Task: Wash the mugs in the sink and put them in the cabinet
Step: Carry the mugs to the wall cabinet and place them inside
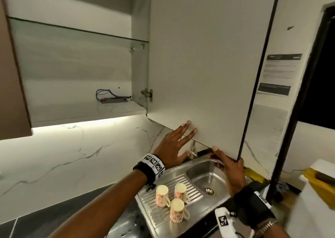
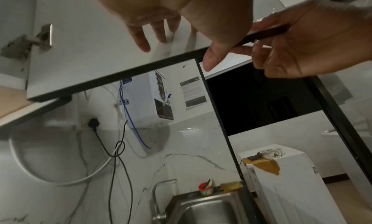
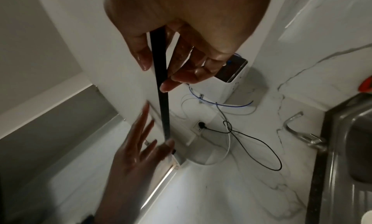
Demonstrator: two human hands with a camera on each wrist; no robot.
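Three floral mugs stand upside down on the drainboard: one at the left, one behind, one nearest me. Above the sink the white cabinet door stands swung open, and the lower shelf inside holds no mugs. My left hand lies flat with straight fingers against the door's inner face near its bottom edge. My right hand pinches that dark bottom edge, thumb on the near face and fingers behind it.
A small driver box with blue wires lies on the cabinet's lower shelf, under a glass shelf. A brown door hangs at the left. The tap, a wall water purifier and a white appliance surround the sink.
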